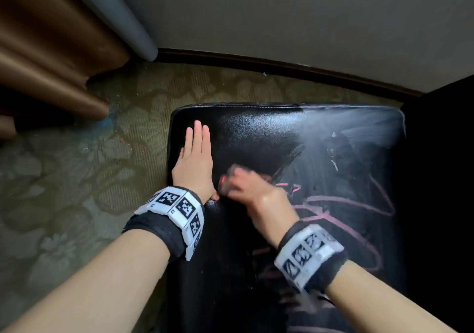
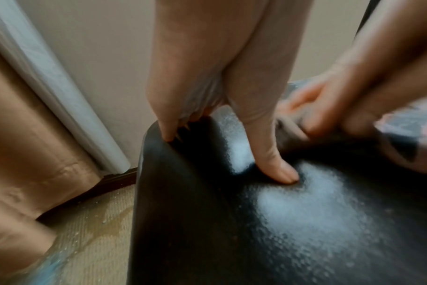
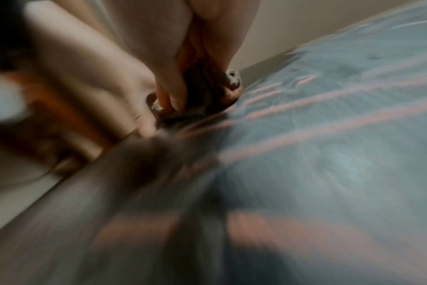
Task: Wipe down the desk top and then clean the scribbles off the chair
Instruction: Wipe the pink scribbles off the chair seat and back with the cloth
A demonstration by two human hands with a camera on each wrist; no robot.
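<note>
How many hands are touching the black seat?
2. The left hand lies flat near the seat's left edge; the right hand, beside it, rubs a cloth there.

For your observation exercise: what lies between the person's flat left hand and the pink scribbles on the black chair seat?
In the head view, the right hand, gripping a cloth, lies between the left hand and the pink scribbles on the chair seat.
</note>
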